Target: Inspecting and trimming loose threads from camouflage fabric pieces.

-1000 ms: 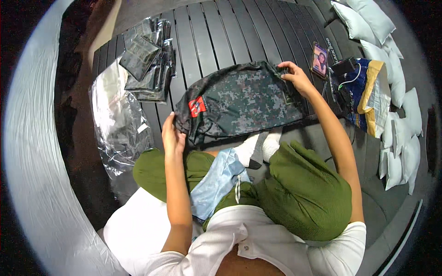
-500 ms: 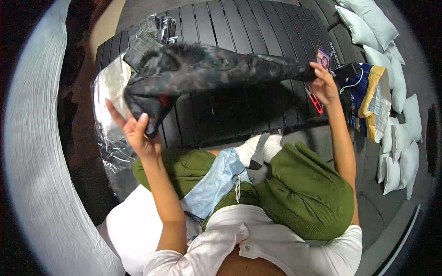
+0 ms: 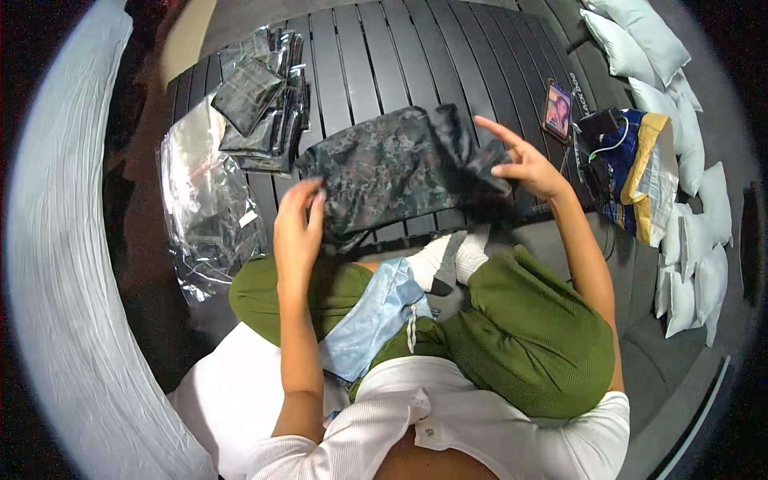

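Note:
A dark camouflage-patterned cloth garment [image 3: 384, 172] lies spread across the near part of the black slatted table, its right end bunched and blurred. At its left edge is my left hand [image 3: 298, 232], thumb and fingers a little apart, the fingertips smeared by motion. Over the bunched right end, my right hand [image 3: 534, 170] has its index finger stretched out and its thumb spread from it, with the other fingers partly hidden. What kind of garment it is, I cannot tell.
Folded dark items in clear bags [image 3: 264, 104] are stacked at the table's left, beside clear plastic packaging [image 3: 204, 192]. A phone [image 3: 557, 110] is propped on the right, near a blue-and-yellow bag [image 3: 640, 172]. White pillows [image 3: 696, 208] lie farther right. Light-blue cloth [image 3: 372, 320] rests on my lap.
The garment, held stretched above the table before, now lies lower on it. My left hand has moved right, my right hand slightly left and down, with its fingers spreading. The bagged stack is uncovered.

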Tool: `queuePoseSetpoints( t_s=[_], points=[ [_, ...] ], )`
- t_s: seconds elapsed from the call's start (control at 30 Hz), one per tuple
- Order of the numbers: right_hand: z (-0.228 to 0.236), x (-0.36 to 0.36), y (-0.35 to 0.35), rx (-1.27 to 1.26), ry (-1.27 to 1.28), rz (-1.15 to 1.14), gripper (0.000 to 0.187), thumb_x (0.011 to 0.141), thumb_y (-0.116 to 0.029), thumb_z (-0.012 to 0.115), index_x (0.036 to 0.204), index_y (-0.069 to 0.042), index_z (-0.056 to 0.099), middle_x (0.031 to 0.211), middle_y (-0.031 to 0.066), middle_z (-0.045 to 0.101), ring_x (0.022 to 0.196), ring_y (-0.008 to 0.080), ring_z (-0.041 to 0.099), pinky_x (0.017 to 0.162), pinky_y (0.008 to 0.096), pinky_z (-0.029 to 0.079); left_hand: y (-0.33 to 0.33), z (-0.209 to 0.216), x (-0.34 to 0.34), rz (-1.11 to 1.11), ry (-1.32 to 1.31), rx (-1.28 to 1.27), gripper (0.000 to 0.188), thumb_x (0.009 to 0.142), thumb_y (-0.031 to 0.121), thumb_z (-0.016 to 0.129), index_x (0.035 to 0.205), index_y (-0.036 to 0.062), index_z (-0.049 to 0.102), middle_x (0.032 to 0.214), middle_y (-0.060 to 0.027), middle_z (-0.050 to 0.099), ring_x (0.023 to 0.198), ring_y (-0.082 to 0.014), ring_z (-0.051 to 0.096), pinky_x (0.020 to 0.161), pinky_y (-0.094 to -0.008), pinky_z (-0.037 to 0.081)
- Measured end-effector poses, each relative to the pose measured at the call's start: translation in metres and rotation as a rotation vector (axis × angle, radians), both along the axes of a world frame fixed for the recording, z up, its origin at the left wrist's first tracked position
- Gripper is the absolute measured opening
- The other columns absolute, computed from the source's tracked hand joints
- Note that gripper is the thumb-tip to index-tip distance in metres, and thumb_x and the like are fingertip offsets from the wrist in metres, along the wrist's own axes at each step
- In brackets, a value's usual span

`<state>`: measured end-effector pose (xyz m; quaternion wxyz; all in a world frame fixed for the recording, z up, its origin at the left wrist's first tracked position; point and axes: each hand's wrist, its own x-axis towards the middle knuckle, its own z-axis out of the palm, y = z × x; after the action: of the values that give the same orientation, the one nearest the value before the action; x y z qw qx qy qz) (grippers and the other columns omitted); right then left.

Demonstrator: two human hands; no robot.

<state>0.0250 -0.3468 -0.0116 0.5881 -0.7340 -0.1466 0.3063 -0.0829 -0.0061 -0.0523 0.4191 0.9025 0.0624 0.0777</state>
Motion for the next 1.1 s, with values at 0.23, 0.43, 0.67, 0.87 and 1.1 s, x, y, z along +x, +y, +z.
queuePoseSetpoints(
  t_s=[0.23, 0.43, 0.67, 0.87, 1.1],
  points=[
    [0.05, -0.035, 0.065, 0.271, 0.161, 0.33, 0.075, 0.071, 0.002, 0.06, 0.134, -0.003, 0.02, 0.137, 0.0043, 0.023, 0.087, 0.0037, 0.044, 0.068, 0.0179, 0.039, -0.075, 0.05, 0.059, -0.766, 0.406, -0.808, 0.047, 0.091, 0.038, 0.033, 0.101, -0.0017, 0.056, 0.099, -0.0093, 0.058, 0.098, -0.0168, 0.05, 0.091, -0.0281, 0.033],
    [0.064, -0.045, 0.065, 0.338, 0.394, 0.283, 0.078, 0.069, 0.009, 0.057, 0.134, 0.0, 0.015, 0.131, 0.0037, 0.029, 0.075, 0.0006, 0.048, 0.058, 0.0147, 0.04, -0.071, 0.04, 0.063, -1.0, 0.552, -0.965, 0.026, 0.087, 0.027, 0.049, 0.088, 0.002, 0.057, 0.084, 0.0006, 0.056, 0.08, -0.0072, 0.049, 0.075, -0.0225, 0.039],
    [0.065, -0.052, 0.067, 0.372, 0.504, 0.138, 0.078, 0.07, 0.01, 0.054, 0.134, 0.0, 0.011, 0.097, 0.0067, 0.057, 0.062, 0.0028, 0.053, 0.054, 0.0153, 0.04, -0.065, 0.051, 0.053, -0.843, 0.606, -1.101, 0.015, 0.083, 0.017, 0.056, 0.074, 0.0057, 0.053, 0.069, 0.0079, 0.048, 0.065, -0.0011, 0.043, 0.06, -0.0179, 0.037],
    [0.059, -0.055, 0.074, 0.301, 0.481, -0.03, 0.07, 0.071, 0.003, 0.058, 0.13, 0.001, 0.021, 0.075, 0.0038, 0.059, 0.062, 0.0044, 0.055, 0.054, 0.0152, 0.039, -0.065, 0.048, 0.045, -0.858, 0.624, -1.058, 0.021, 0.081, 0.023, 0.057, 0.076, 0.002, 0.059, 0.061, 0.008, 0.044, 0.052, -0.0004, 0.032, 0.046, -0.0177, 0.023],
    [0.026, -0.043, 0.06, 0.207, 0.285, -0.075, 0.039, 0.08, -0.013, 0.054, 0.115, -0.003, 0.04, 0.079, 0.0018, 0.054, 0.066, 0.0046, 0.049, 0.06, 0.0166, 0.036, -0.063, 0.046, 0.037, -0.733, 0.9, -1.269, 0.024, 0.082, 0.024, 0.057, 0.085, 0.0011, 0.062, 0.06, 0.0067, 0.048, 0.05, -0.0013, 0.039, 0.046, -0.0162, 0.035]
  ],
)
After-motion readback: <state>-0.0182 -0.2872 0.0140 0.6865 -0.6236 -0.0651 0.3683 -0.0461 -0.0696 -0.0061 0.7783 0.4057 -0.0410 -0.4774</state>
